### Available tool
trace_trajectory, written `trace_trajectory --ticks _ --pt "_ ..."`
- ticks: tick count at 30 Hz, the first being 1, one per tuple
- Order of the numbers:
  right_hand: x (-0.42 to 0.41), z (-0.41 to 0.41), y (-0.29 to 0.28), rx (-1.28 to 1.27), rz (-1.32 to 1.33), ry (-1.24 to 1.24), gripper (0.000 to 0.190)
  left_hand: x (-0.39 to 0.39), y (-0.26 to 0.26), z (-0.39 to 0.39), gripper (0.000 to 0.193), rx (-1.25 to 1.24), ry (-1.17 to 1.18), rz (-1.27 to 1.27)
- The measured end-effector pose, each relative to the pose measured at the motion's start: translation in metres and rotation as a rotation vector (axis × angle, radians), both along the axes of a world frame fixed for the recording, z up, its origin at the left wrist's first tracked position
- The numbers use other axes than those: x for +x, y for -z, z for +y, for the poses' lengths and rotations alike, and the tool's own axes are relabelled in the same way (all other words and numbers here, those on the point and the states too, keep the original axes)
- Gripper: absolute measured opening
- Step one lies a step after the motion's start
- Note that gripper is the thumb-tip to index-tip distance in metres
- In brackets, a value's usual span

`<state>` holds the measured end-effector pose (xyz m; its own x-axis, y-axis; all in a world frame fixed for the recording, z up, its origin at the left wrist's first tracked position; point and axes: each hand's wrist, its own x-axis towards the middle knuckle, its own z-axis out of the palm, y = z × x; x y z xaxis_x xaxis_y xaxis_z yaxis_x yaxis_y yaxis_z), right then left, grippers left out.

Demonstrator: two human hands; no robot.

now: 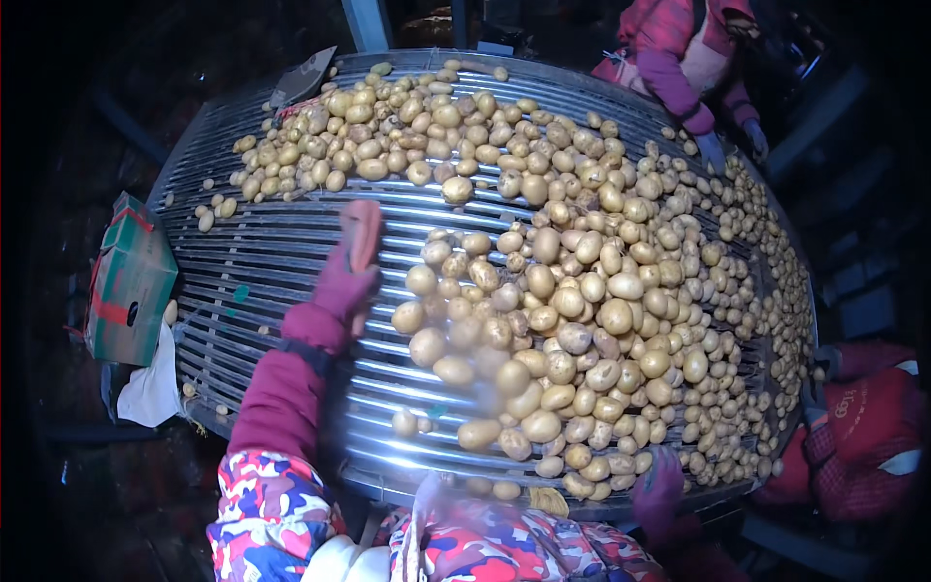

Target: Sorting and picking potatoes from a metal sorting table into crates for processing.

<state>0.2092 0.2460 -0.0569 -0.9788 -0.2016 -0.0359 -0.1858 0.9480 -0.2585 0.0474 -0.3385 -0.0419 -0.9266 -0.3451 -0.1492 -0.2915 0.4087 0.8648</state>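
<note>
Many potatoes (567, 298) lie on a slatted metal sorting table (291, 240), heaped on the right and along the far side. My left hand (342, 284), in a purple glove, is over the bare slats left of the heap. It grips a flat pinkish-red piece (362, 225), which stands out past both sides of the hand; its exact kind cannot be told. At the table's near edge, my right hand (657, 484), also gloved, is beside the nearest potatoes. It is blurred, and its finger position is unclear.
A green cardboard box (134, 291) with red tape stands at the left edge, above a white sheet (151, 385). A grey scoop-like blade (302, 76) lies far left. One person's gloved hand (711, 151) reaches in at the far right; another person (858, 429) is at the right edge.
</note>
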Motion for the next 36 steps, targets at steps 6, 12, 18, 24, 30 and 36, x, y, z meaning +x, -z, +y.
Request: trace_trajectory --ticks 6,12,18,24,30,36 --pt "0.001 -0.001 -0.005 -0.019 -0.025 -0.022 0.058 -0.005 0.03 0.116 0.082 -0.189 0.259 0.028" --pt "0.001 0.002 0.003 -0.059 0.004 -0.128 0.055 0.029 0.014 0.193 0.077 -0.143 0.283 0.108" --pt "0.004 0.02 0.023 -0.063 -0.008 -0.13 0.061 0.085 -0.006 0.155 0.07 -0.229 0.376 0.195" --pt "0.008 0.027 0.025 -0.026 -0.049 -0.036 0.065 0.181 -0.054 -0.009 0.063 -0.847 -0.424 -0.104" --pt "0.006 0.025 0.018 -0.098 -0.082 -0.091 0.065 0.19 -0.038 -0.002 0.057 -0.347 -0.766 -0.299" --pt "0.009 0.026 0.019 -0.126 -0.063 -0.07 0.065 0.172 -0.029 0.109 0.075 0.175 -0.211 -0.315"
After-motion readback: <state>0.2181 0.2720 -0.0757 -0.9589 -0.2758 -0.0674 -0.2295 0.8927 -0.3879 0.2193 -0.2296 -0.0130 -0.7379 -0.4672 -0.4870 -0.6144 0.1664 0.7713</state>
